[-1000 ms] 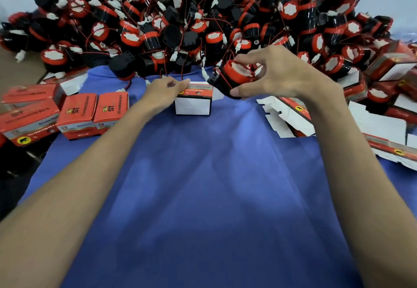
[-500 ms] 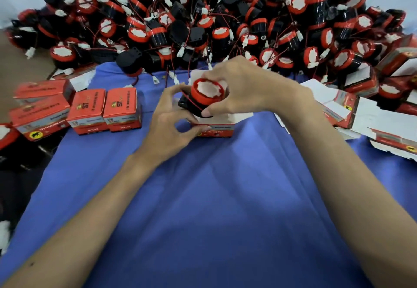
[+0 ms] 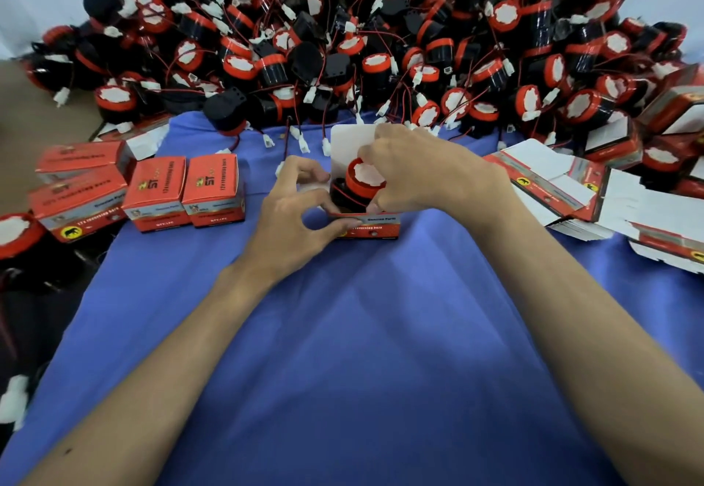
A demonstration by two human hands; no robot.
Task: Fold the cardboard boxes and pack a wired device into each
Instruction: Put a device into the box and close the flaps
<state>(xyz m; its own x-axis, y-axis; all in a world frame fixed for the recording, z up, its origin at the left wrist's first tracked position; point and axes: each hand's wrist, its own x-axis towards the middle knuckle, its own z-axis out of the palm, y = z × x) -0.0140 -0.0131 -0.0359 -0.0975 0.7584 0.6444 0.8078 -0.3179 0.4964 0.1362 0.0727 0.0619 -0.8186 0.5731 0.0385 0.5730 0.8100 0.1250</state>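
Head view: right hand fingers curl around the device in the box, left hand pinching its corner.

We find the widest free room across the lower half of the frame, where the blue-clothed table lies bare between our forearms. The whole top of the frame is walled off by a pile of wired devices, with white connectors spilling onto the cloth just above the open box at centre. Closed boxes at left centre and stacked flat blanks at right centre leave only narrow strips of cloth beside that box, which our left hand grips while our right hand holds a device in its mouth.
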